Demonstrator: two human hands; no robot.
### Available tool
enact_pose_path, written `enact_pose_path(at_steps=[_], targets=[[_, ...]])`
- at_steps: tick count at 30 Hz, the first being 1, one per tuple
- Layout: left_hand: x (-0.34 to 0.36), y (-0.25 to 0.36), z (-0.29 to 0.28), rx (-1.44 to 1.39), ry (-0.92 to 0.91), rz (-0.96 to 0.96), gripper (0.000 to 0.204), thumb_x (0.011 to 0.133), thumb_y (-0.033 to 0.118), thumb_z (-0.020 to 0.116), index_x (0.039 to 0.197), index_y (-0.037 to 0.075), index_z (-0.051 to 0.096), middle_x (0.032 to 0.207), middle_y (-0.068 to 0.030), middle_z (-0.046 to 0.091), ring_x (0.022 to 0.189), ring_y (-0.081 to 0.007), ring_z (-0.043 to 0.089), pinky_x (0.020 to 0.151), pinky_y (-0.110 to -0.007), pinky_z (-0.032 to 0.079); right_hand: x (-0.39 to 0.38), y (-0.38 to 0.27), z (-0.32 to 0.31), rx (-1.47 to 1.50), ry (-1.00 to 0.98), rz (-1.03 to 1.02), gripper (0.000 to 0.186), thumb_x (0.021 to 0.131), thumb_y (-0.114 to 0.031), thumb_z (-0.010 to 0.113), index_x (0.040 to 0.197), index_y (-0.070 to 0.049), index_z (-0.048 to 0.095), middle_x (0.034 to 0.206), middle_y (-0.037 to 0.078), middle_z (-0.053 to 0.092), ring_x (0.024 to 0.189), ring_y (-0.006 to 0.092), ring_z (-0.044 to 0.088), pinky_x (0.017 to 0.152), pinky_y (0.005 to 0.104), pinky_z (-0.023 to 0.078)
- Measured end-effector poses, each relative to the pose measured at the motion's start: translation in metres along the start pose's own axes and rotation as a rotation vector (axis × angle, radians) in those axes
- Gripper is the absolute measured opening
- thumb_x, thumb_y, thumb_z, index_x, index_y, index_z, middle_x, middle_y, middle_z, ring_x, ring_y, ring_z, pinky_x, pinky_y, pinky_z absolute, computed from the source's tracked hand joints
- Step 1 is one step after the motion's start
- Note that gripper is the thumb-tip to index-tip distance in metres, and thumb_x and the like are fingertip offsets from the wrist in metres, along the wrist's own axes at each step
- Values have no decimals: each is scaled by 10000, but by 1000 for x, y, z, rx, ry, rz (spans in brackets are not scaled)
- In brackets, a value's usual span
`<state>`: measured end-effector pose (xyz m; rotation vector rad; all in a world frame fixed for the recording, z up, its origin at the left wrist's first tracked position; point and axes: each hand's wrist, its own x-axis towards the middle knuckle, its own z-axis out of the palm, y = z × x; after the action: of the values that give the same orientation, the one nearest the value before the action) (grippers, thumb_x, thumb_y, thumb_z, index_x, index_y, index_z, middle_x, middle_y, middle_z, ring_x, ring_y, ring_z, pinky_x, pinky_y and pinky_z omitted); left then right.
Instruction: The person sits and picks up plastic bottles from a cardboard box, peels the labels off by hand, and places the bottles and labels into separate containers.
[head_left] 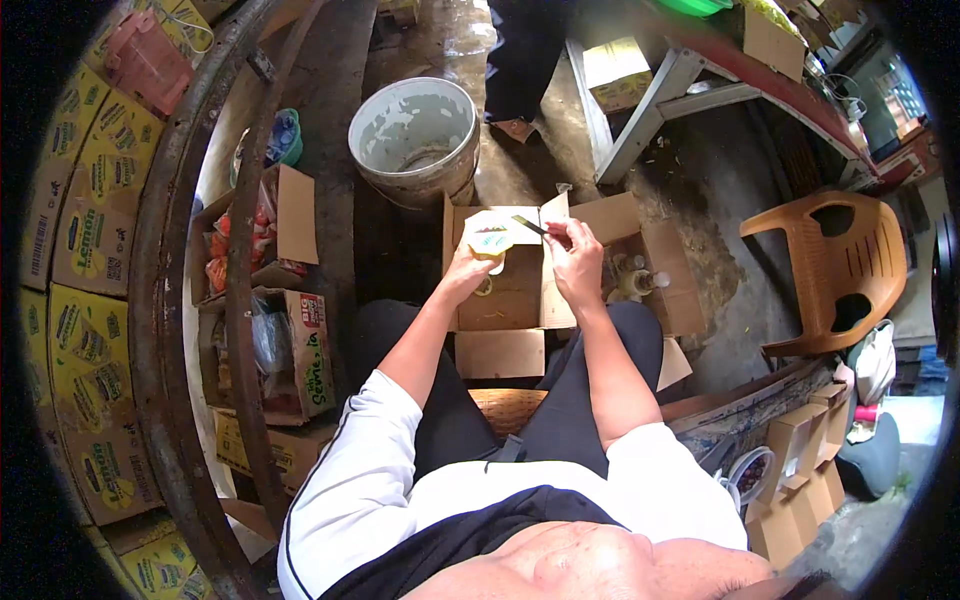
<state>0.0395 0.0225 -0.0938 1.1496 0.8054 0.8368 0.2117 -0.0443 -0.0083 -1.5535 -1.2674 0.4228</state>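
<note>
Over an open cardboard box (500, 300) between my knees, my left hand (468, 272) is closed round a pale item with a yellow-green label (491, 242). Glare washes out its upper part, so whether it is a bottle or a packet is unclear. My right hand (575, 258) pinches a thin, dark, knife-like tool (529, 225). Its tip points left toward the labelled item; I cannot tell if they touch. Just right of this hand, several pale bottles with light caps (634, 280) stand in another open carton (676, 270).
A worn whitish bucket (415, 130) stands ahead, beside another person's dark-trousered leg (520, 60). Stacked yellow cartons (95, 350) and a rusty metal frame (240, 330) line the left. Rightward are a brown plastic chair (840, 265) and a wooden table (690, 70).
</note>
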Motion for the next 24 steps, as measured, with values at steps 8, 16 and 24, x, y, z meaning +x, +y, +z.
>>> enact_pose_path(at_steps=[8,16,24], targets=[[7,-10,12,128,-10,224,528,717,33,806,1166,58,529,1097,-37,622,1012,-129,595,884,-280,498,-3,-8,4,-188,-12,-165,135,789,21,639,918,-18,630,855,133,641,852,300,621,750,391,501],[3,-5,20,257,30,297,663,646,87,861,1170,54,455,1008,-59,625,957,-133,595,846,-287,500,-10,-8,14,-408,-72,-324,180,753,20,605,929,-16,608,869,138,610,872,320,575,793,413,483],[1,-6,28,158,26,319,593,693,86,822,1158,65,455,1034,-49,611,972,-125,592,865,-279,487,-13,-12,18,-485,-98,-361,199,763,18,605,952,-42,620,878,151,610,912,337,585,813,433,483]])
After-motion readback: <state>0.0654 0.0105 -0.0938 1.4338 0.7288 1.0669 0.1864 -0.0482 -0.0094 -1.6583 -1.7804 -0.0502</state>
